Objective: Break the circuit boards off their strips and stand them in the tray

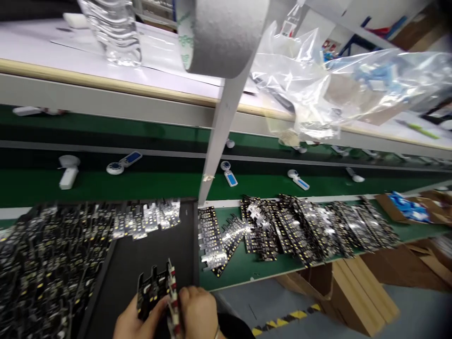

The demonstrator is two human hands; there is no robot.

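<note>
At the bottom of the head view, my left hand [136, 322] is closed on dark circuit boards [152, 291] with yellow spots and upright tabs. My right hand [199, 313] is curled against the right side of a board strip [173, 299] standing on edge, its fingers partly hidden. Both hands are over a black tray [141, 259]. Many more boards [45, 263] lie densely packed in the left part of the tray, and a row of shiny boards [146, 219] lies along its far edge.
Stacked board panels [303, 230] cover the green bench [247, 273] to the right. A metal post [221, 127] rises behind the tray. Above it, a shelf [106, 87] holds a tape roll [226, 37], water bottle [115, 33] and plastic bag [318, 89]. Cardboard boxes [356, 292] stand right.
</note>
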